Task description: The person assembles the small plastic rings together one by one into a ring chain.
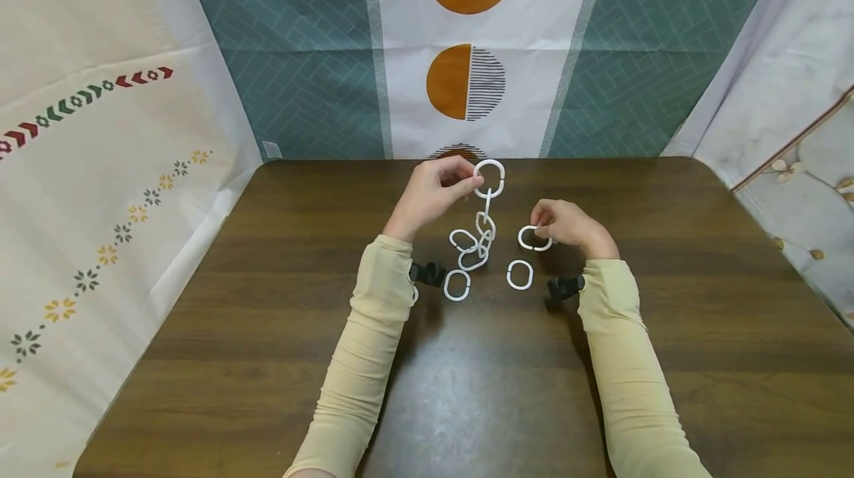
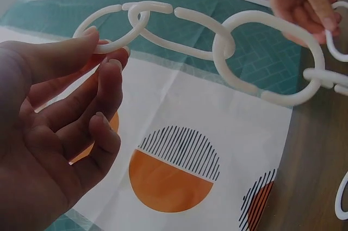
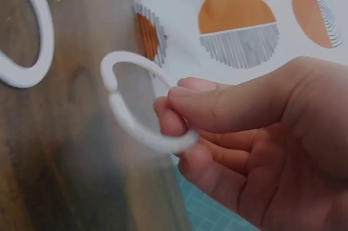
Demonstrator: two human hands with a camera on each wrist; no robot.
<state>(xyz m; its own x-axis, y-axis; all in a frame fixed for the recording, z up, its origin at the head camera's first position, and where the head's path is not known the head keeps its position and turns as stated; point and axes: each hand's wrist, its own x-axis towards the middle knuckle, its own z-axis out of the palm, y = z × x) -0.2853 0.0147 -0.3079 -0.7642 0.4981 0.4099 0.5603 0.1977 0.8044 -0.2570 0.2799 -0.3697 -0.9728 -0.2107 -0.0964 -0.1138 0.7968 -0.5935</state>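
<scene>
Between thumb and fingers, my left hand (image 1: pixel 434 193) pinches the top link of a white plastic chain (image 1: pixel 488 204). The chain hangs from that link, and its lower links bunch up near the table. To the right, my right hand (image 1: pixel 567 226) pinches a single loose white chain link (image 1: pixel 527 245), seen closely in the right wrist view as an oval ring (image 3: pixel 128 125) with a small gap in its side. Another loose link (image 1: pixel 520 275) lies just below that hand. One more link (image 1: pixel 457 285) lies below the chain; whether it is joined cannot be told.
A brown wooden table (image 1: pixel 267 300) bears everything. Part of another white link (image 1: pixel 415 294) shows beside the left sleeve, mostly hidden by it. Dark wrist cameras (image 1: pixel 565 287) sit on both wrists. A patterned green and white cloth (image 1: pixel 320 55) hangs behind the table's far edge.
</scene>
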